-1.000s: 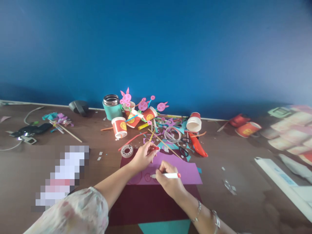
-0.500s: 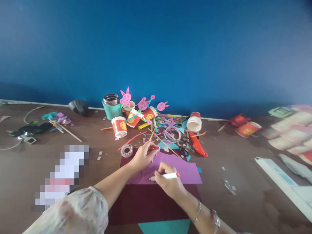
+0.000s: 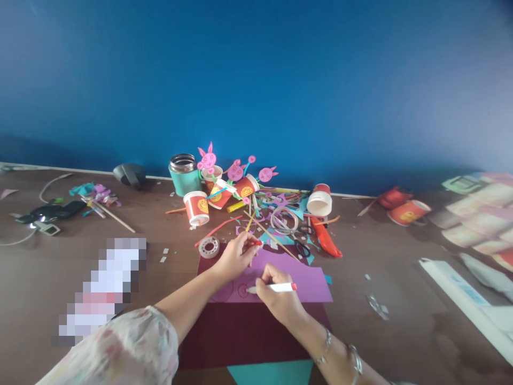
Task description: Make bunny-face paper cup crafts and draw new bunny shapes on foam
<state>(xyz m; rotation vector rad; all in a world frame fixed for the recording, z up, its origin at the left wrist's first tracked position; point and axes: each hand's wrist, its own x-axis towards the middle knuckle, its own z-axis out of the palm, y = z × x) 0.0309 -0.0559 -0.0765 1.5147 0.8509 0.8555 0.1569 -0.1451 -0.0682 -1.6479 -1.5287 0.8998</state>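
Note:
My right hand (image 3: 278, 299) is closed round a white marker with a red end (image 3: 276, 287), its tip resting on a purple paper sheet (image 3: 308, 283) beside drawn circles. My left hand (image 3: 236, 256) rests on the far edge of that sheet, fingers pinched on a small red piece, perhaps the marker's cap (image 3: 257, 243). The purple sheet lies on a dark maroon sheet (image 3: 240, 337), with a teal sheet (image 3: 272, 373) at the near edge.
A tape roll (image 3: 209, 247) lies left of my left hand. Behind are red paper cups (image 3: 196, 208), a teal jar (image 3: 183, 174), pink paper bunnies on sticks (image 3: 207, 159), scissors (image 3: 301, 248), an orange tool (image 3: 326, 240) and paper scraps. Packets (image 3: 476, 219) lie right.
My right hand has shifted the marker slightly over the purple sheet; otherwise nothing has visibly changed.

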